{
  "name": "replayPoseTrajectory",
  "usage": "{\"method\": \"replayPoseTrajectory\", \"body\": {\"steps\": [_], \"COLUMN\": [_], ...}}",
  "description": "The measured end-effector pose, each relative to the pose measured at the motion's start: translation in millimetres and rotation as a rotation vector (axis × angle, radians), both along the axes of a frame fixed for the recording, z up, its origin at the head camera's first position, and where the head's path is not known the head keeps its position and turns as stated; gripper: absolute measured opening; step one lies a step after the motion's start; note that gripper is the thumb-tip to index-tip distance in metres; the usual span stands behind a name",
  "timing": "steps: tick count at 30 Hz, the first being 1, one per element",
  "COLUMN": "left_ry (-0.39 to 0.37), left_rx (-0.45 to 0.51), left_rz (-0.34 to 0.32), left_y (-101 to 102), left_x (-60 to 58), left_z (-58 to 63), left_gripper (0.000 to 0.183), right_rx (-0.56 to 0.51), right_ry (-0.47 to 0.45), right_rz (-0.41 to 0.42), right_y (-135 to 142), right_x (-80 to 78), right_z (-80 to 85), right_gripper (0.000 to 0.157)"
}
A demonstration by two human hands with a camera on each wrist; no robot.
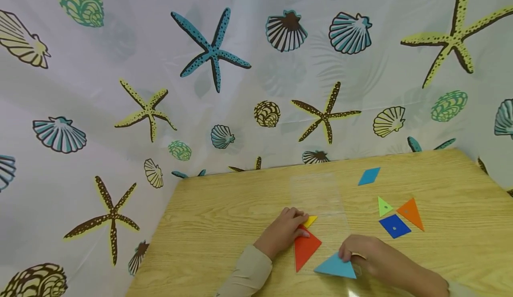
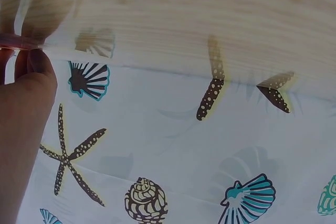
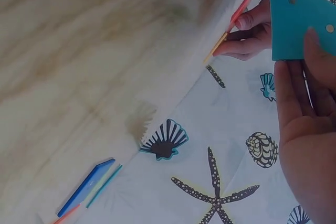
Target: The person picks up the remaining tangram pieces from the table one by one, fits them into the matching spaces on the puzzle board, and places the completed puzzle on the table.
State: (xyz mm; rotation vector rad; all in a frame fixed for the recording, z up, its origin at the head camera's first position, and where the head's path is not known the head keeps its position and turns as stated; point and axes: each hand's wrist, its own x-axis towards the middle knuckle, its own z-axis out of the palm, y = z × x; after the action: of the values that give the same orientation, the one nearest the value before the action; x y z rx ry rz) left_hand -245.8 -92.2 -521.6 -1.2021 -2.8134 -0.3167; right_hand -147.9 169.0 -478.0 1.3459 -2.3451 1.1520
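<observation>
My left hand [image 1: 285, 228] rests over a red triangle [image 1: 306, 249] and a small yellow triangle [image 1: 310, 221] on the table. Its thumb touches the red piece while the fingers lie at the yellow one, partly covering both. A large light-blue triangle [image 1: 335, 266] is pinched between the thumb and fingers of my right hand [image 1: 366, 252]. It is tilted with its near edge toward me. In the right wrist view this light-blue triangle [image 3: 299, 22] shows small round spots on its face, the thumb lying across it.
A transparent sheet [image 1: 316, 194] lies on the wooden table [image 1: 224, 217] under the pieces. To the right lie a blue parallelogram [image 1: 369, 176], a green triangle [image 1: 384, 207], an orange triangle [image 1: 413, 213] and a dark-blue square [image 1: 395, 226]. A shell-and-starfish curtain [image 1: 248, 74] hangs behind.
</observation>
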Motion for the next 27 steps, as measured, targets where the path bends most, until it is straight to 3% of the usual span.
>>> {"method": "replayPoseTrajectory", "body": {"steps": [5, 10, 15, 17, 23, 27], "left_ry": [0.013, 0.032, 0.025, 0.023, 0.035, 0.032], "left_rx": [-0.007, -0.01, -0.008, -0.01, -0.015, -0.008], "left_rz": [-0.002, -0.007, -0.005, -0.007, -0.005, -0.005], "left_y": [-0.3, 0.0, 0.9, 0.9, 0.6, 0.6], "left_x": [0.2, -0.2, -0.6, -0.6, -0.4, 0.0], "left_z": [0.0, -0.4, -2.1, -2.4, -2.2, -1.0], "left_gripper": [0.053, 0.051, 0.052, 0.053, 0.053, 0.053], "right_rx": [0.074, 0.157, 0.22, 0.246, 0.317, 0.341], "right_ry": [-0.001, 0.086, 0.175, 0.163, 0.073, 0.09], "right_rz": [-0.042, -0.039, -0.001, 0.009, 0.008, 0.032], "right_y": [1.8, 5.0, 9.8, 12.5, 15.9, 14.5], "right_x": [1.0, 1.4, 2.5, 3.5, 7.3, 8.0], "right_z": [-3.0, -6.8, -11.5, -13.4, -16.9, -18.2], "right_gripper": [0.036, 0.04, 0.022, 0.019, 0.031, 0.026]}}
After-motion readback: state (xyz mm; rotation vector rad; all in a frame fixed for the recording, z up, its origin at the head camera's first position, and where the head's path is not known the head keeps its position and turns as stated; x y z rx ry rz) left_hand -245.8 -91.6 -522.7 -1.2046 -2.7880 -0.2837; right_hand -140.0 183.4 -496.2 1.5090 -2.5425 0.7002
